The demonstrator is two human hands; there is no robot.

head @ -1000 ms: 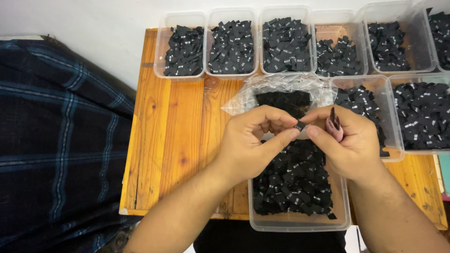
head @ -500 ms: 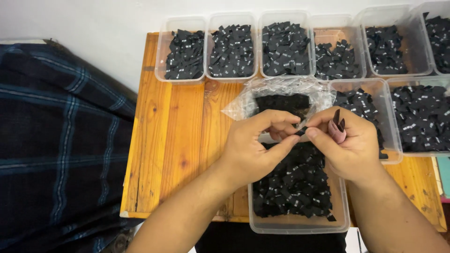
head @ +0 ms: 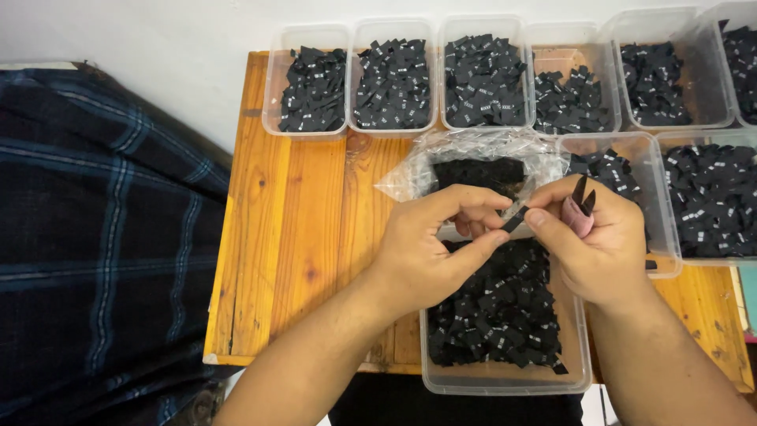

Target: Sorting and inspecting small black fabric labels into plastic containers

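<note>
My left hand [head: 430,244] and my right hand [head: 593,241] meet over a clear plastic tub [head: 505,380] full of small black fabric labels [head: 497,312]. Between the thumbs and forefingers of both hands I pinch one small black label [head: 514,219]. Two more black labels [head: 582,196] stick up between the fingers of my right hand. A crumpled clear plastic bag [head: 473,154] holding more black labels lies just beyond my hands.
A small wooden table [head: 303,237] carries a back row of clear tubs [head: 314,83] with black labels, and two more tubs [head: 706,201] at the right. A dark blue plaid cloth [head: 102,237] lies to the left. A pale wall is behind.
My hands stay over the tub. The fingers have shifted slightly on the label pinched between them.
</note>
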